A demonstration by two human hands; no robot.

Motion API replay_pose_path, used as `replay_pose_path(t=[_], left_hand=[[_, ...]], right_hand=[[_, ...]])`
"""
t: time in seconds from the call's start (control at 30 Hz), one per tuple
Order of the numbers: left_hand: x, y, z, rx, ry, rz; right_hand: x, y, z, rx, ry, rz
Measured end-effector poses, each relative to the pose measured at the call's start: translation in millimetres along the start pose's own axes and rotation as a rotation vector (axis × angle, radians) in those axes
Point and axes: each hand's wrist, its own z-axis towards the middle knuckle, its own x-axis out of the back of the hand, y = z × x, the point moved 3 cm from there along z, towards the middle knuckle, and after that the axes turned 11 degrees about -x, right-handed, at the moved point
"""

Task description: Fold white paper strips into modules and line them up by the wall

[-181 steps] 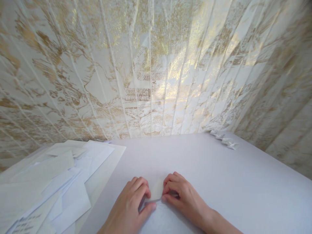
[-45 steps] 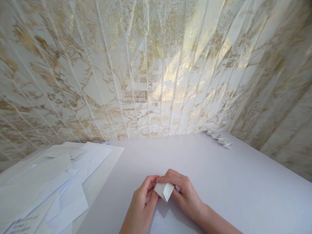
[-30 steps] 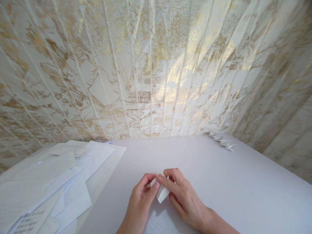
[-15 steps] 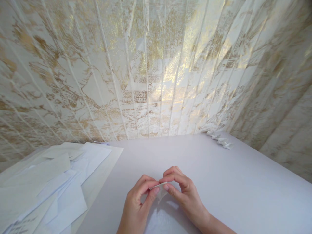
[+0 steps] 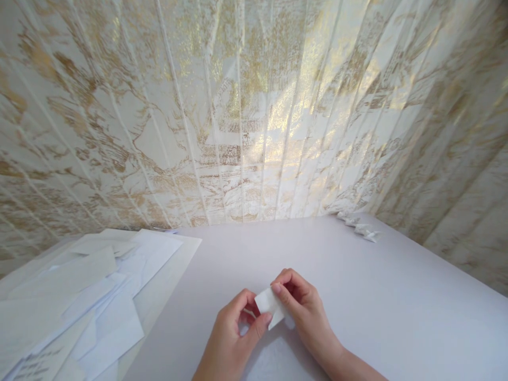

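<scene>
A small folded piece of white paper (image 5: 270, 305) is held just above the white table (image 5: 357, 296), near its front edge. My left hand (image 5: 234, 338) pinches its lower left side between thumb and fingers. My right hand (image 5: 304, 312) grips its upper right side, with the fingers curled over the paper and the thumb behind it. Both hands are closed on the paper.
A loose pile of white paper sheets (image 5: 79, 296) covers the left part of the table. Several small folded paper pieces (image 5: 359, 226) lie in a row at the far right corner. A gold-patterned curtain (image 5: 246, 116) hangs behind and to the right.
The paper lay pressed flat on the table six seconds ago; both hands lifted it. Over the last second it was turned edge-on and now shows its flat face again.
</scene>
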Motion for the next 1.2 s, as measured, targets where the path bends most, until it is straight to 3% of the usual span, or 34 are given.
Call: replay_pose_path(t=[0.13,0.27,0.4,1.03,1.2], left_hand=[[2.3,-1,1,-0.016,0.039,0.003],[7.6,-2,3,-0.046,0.059,0.004],[9.6,-2,3,-0.074,0.079,0.005],[13.5,-3,5,-0.166,0.097,-0.005],[11.3,0,2,-0.153,0.086,-0.024]], right_hand=[[3,-5,-4,0.086,0.024,-0.039],[-1,-18,-11,0.347,-0.062,-0.372],[-5,-21,-12,0.346,-0.132,-0.569],[-1,-24,-9,0.431,-0.116,-0.423],[2,-21,-12,0.444,-0.001,-0.391]])
